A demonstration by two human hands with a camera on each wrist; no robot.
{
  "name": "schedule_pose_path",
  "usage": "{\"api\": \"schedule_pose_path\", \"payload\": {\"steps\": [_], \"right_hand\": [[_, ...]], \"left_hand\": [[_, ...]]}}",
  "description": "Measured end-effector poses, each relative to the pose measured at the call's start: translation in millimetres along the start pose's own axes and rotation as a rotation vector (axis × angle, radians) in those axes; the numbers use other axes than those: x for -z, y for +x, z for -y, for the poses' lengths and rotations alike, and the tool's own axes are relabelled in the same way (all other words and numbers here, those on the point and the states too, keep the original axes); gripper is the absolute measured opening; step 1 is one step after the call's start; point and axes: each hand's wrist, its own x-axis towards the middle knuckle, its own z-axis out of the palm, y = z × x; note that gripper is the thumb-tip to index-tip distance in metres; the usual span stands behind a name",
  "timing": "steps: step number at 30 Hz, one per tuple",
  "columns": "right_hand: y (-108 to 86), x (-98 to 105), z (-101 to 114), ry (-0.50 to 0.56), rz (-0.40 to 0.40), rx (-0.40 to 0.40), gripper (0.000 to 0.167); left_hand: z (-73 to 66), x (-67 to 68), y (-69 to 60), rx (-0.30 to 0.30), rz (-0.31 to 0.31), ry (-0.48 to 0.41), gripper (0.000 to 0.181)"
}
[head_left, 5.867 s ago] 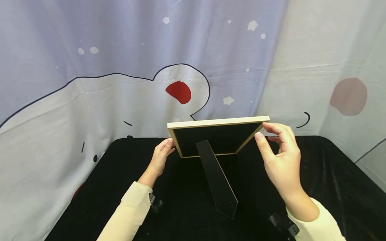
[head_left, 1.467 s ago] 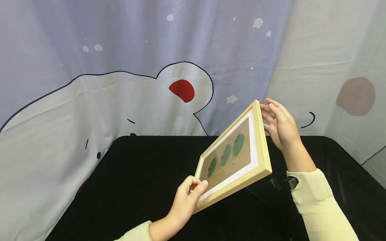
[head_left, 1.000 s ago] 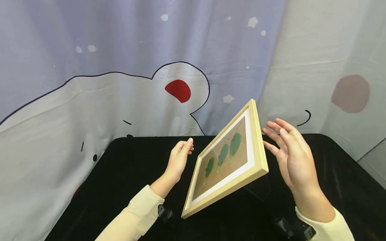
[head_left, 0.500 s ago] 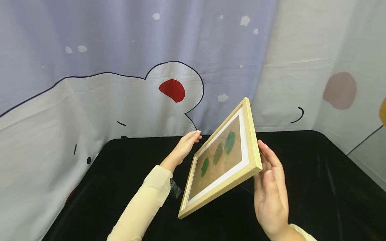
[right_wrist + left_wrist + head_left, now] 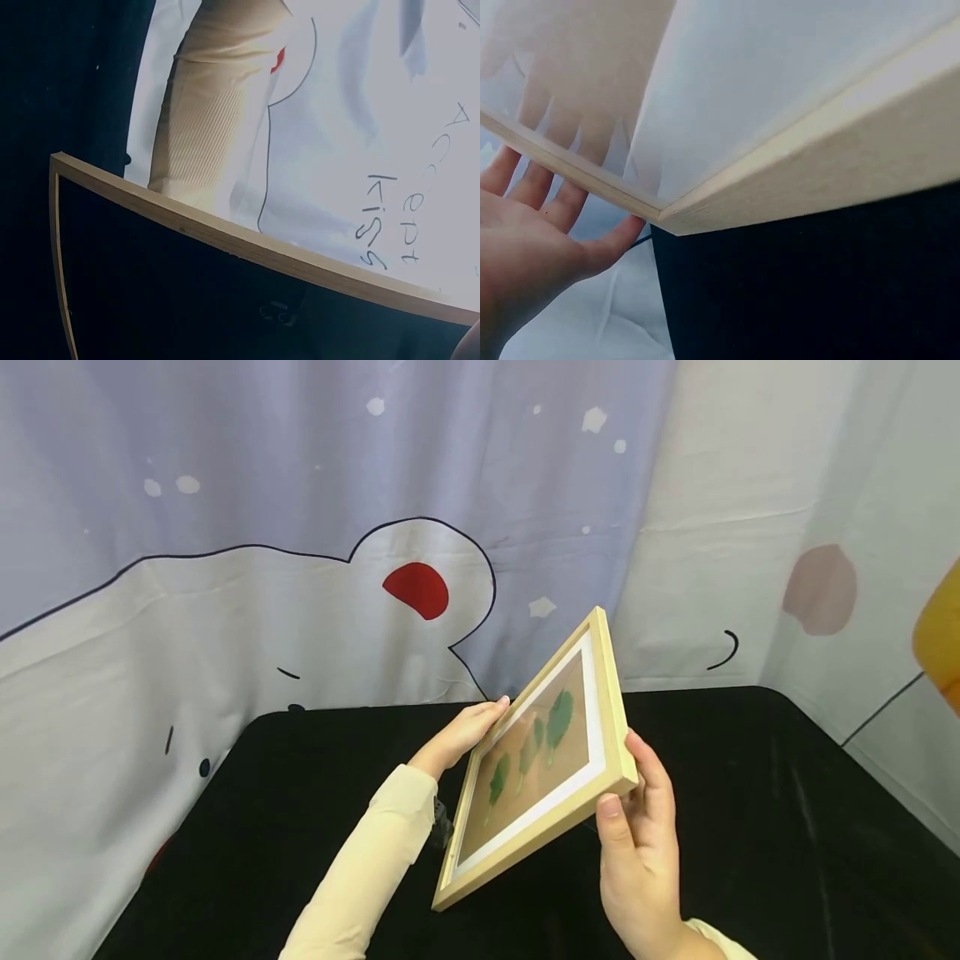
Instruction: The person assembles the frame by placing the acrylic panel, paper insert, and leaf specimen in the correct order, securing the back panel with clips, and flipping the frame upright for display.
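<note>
A light wooden picture frame (image 5: 540, 752), with three green leaves on brown inside a white mat, stands tilted and angled in the head view. My left hand (image 5: 468, 731) holds its far left edge, the thumb at the rim and most fingers hidden behind. In the left wrist view my left fingers (image 5: 566, 206) meet the wooden rim, and the glass reflects them. My right hand (image 5: 641, 852) grips the near right corner, thumb in front and fingers at the side. The frame's black back (image 5: 180, 277) shows in the right wrist view, with a fingertip at the lower right corner.
A black cloth (image 5: 300, 827) covers the table under the frame. Behind it hangs a pale printed curtain (image 5: 247, 627) with a red spot and cartoon outlines. The left sleeve (image 5: 202, 120) lies beyond the frame in the right wrist view.
Earlier the frame showed its back and stand; now its front faces me. In the last second both hands, which were apart from it, have come to its edges. The head view has shifted right.
</note>
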Motion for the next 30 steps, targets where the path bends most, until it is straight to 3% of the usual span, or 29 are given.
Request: {"api": "schedule_pose_path", "payload": {"steps": [7, 15, 25, 30], "right_hand": [[-0.3, -1.4, -0.1, -0.028, -0.032, -0.041, 0.051], [2.0, -2.7, -3.0, -0.034, -0.045, 0.032, 0.049], [9.4, 1.7, -12.0, -0.075, -0.033, 0.075, 0.049], [16.3, 10.0, -19.7, -0.104, -0.042, 0.059, 0.047]], "left_hand": [[4.3, -1.0, 2.1, 0.020, -0.001, 0.001, 0.053], [-1.6, -3.9, 4.0, 0.004, -0.031, 0.039, 0.048], [1.1, 0.1, -0.9, -0.034, -0.125, 0.030, 0.044], [5.0, 5.3, -3.5, -0.008, -0.154, -0.028, 0.047]]}}
